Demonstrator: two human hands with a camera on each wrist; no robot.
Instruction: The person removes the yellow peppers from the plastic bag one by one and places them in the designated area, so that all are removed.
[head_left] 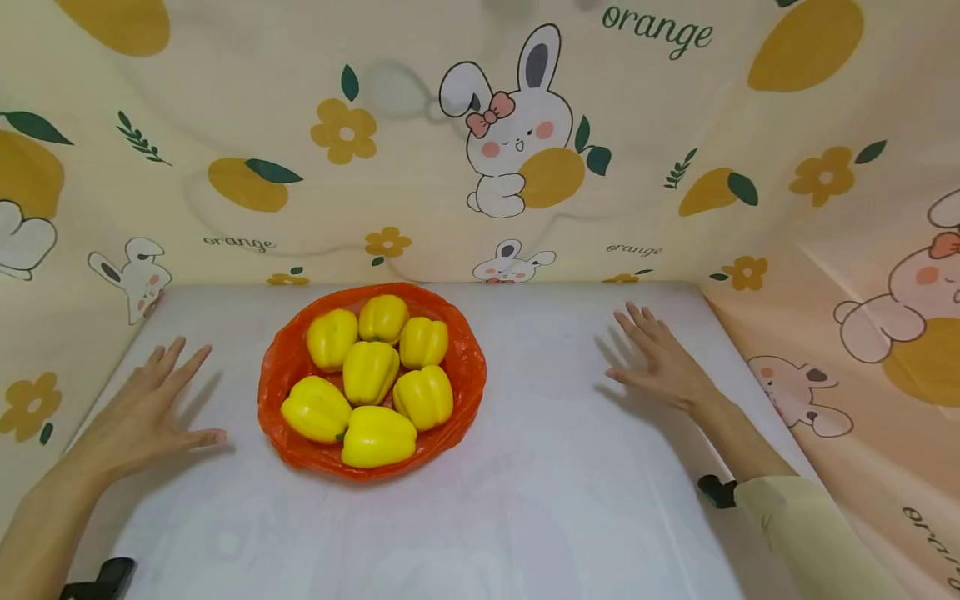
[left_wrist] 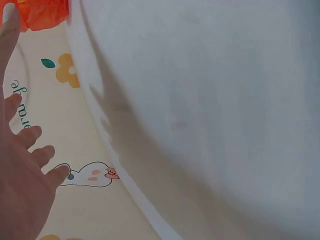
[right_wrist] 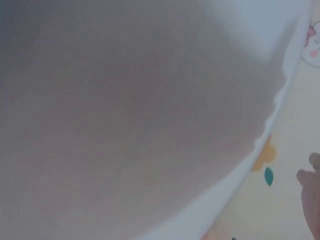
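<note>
Several yellow bell peppers (head_left: pixel 371 372) lie in a round, shallow container covered with crinkled red plastic (head_left: pixel 468 367), left of the middle of the table. To its left, my left hand (head_left: pixel 146 412) hovers over the table with fingers spread and nothing in them. The left wrist view shows that hand (left_wrist: pixel 22 190) at the left edge, with a corner of the red plastic (left_wrist: pixel 47 14) above. My right hand (head_left: pixel 663 358) is held over the right side of the table, fingers extended, well apart from the container. Only a few fingertips of the right hand (right_wrist: pixel 312 195) show in the right wrist view.
A white-covered table (head_left: pixel 555 500) lies below both hands. Cloth printed with rabbits and oranges (head_left: pixel 420 225) hangs along the back and both sides. Dark straps (head_left: pixel 718 492) sit at the forearms, and a light sleeve (head_left: pixel 810 525) covers the right one.
</note>
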